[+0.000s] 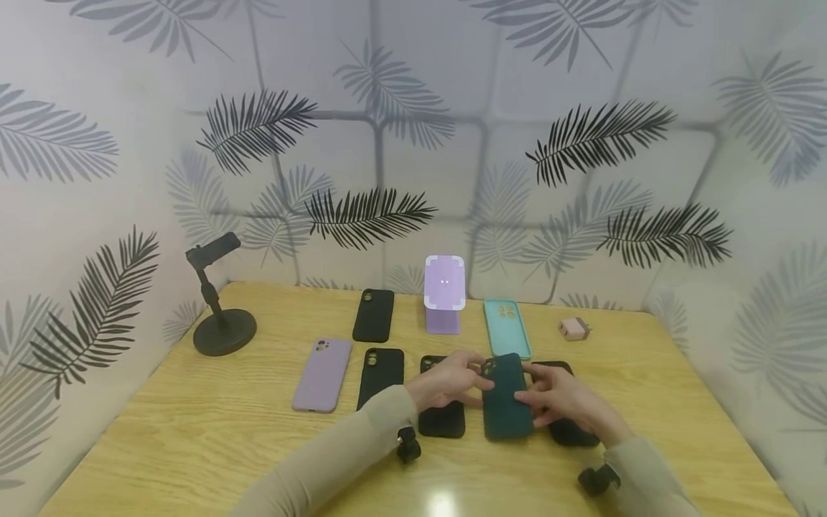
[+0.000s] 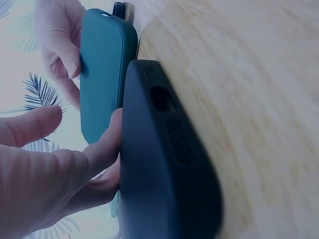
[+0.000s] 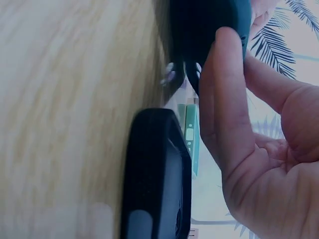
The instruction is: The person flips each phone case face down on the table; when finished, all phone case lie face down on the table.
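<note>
My right hand [image 1: 568, 398] pinches a dark green phone case [image 1: 507, 406] at its right side, thumb on the upper face and fingers against the underside. The case is tilted, its camera cutout at the top left. My left hand [image 1: 446, 380] reaches over a black phone case [image 1: 442, 422], fingers stretched to the green case's left side. In the left wrist view its thumb stands apart from the green case [image 2: 104, 74], holding nothing against the fingers. Another black case [image 1: 571, 432] lies partly hidden beneath my right hand.
Two more black cases [image 1: 373, 316] and a lilac case [image 1: 321, 377] lie to the left. Behind are a purple stand [image 1: 443, 322], a turquoise case [image 1: 507, 330] and a pink plug [image 1: 572, 328]. A black phone holder [image 1: 222, 332] stands at the far left, before a leaf-patterned wall.
</note>
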`<state>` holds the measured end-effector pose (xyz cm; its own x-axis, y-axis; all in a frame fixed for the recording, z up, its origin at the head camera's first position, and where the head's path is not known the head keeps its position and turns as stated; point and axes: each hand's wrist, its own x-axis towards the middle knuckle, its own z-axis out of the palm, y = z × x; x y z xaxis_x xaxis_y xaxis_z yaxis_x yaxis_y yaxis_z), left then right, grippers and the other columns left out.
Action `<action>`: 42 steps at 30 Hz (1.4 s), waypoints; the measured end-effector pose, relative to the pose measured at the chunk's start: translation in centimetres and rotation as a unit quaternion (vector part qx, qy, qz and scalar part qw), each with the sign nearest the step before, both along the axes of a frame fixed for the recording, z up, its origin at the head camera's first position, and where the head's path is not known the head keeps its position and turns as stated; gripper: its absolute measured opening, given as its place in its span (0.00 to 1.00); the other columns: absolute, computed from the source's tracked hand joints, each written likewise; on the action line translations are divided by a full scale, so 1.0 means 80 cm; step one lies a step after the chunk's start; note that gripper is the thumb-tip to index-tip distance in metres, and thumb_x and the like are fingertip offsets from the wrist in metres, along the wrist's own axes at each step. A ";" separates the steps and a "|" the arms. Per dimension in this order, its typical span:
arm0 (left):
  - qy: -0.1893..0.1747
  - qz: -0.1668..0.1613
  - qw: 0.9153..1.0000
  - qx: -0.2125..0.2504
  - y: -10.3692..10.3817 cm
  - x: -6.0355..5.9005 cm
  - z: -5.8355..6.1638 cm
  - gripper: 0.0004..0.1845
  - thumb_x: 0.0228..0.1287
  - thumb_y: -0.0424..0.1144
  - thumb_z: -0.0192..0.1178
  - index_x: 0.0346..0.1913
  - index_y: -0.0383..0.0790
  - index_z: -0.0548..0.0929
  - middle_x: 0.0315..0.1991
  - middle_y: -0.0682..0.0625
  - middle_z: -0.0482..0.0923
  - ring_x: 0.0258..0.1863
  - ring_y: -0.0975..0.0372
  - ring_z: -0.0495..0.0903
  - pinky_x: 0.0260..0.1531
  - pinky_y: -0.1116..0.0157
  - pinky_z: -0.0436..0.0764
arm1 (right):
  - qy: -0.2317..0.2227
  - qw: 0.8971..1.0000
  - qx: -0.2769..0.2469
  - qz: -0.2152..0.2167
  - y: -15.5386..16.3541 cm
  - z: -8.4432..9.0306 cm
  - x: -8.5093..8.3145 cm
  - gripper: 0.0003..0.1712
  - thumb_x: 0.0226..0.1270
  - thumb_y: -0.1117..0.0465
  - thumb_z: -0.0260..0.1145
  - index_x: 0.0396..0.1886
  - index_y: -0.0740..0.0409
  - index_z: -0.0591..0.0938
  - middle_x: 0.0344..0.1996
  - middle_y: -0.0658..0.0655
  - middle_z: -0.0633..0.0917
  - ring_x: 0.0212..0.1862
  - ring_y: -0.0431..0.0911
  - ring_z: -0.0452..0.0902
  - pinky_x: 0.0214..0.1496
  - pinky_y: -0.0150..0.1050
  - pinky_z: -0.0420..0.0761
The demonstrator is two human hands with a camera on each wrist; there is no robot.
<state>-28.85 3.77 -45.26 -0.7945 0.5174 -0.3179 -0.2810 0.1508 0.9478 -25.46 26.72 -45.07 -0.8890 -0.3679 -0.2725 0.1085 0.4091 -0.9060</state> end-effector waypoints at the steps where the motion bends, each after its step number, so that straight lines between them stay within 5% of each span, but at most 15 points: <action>1: 0.001 -0.001 1.000 0.000 0.000 0.000 0.000 0.35 0.64 0.25 0.61 0.72 0.29 0.61 0.71 0.30 0.58 0.64 0.43 0.71 0.50 0.49 0.84 | 0.002 1.000 0.002 -0.003 0.000 -0.001 0.001 0.49 0.68 0.58 0.67 0.76 0.71 0.50 0.35 0.58 0.86 0.29 0.45 0.83 0.33 0.43 0.88; 11: 0.046 -0.024 0.997 -0.057 -0.011 0.002 0.008 0.31 0.65 0.26 0.60 0.69 0.26 0.63 0.70 0.29 0.60 0.60 0.46 0.76 0.50 0.55 0.84 | 0.012 0.999 0.037 -0.019 -0.002 0.000 0.002 0.41 0.68 0.61 0.67 0.72 0.73 0.59 0.36 0.60 0.87 0.26 0.46 0.84 0.32 0.44 0.88; 23: 0.055 -0.040 0.995 -0.073 -0.017 -0.002 0.011 0.28 0.66 0.27 0.60 0.67 0.25 0.66 0.68 0.31 0.63 0.57 0.47 0.78 0.48 0.55 0.85 | 0.037 0.993 0.111 -0.025 -0.009 -0.003 0.000 0.38 0.66 0.61 0.68 0.70 0.72 0.65 0.28 0.58 0.86 0.25 0.47 0.83 0.26 0.43 0.86; 35: 0.056 -0.063 0.995 -0.061 -0.024 -0.014 0.021 0.25 0.67 0.25 0.55 0.66 0.23 0.65 0.59 0.34 0.72 0.48 0.52 0.80 0.51 0.54 0.84 | 0.057 0.995 0.080 0.004 0.000 0.000 -0.006 0.32 0.68 0.65 0.64 0.66 0.76 0.67 0.27 0.59 0.86 0.25 0.45 0.83 0.25 0.42 0.86; 42: 0.076 -0.033 0.994 -0.065 -0.019 -0.025 0.020 0.17 0.68 0.29 0.57 0.59 0.30 0.77 0.53 0.37 0.80 0.52 0.47 0.81 0.49 0.51 0.84 | 0.095 0.993 0.065 -0.024 0.007 -0.001 -0.017 0.25 0.68 0.67 0.63 0.62 0.76 0.72 0.37 0.64 0.87 0.32 0.46 0.83 0.33 0.44 0.88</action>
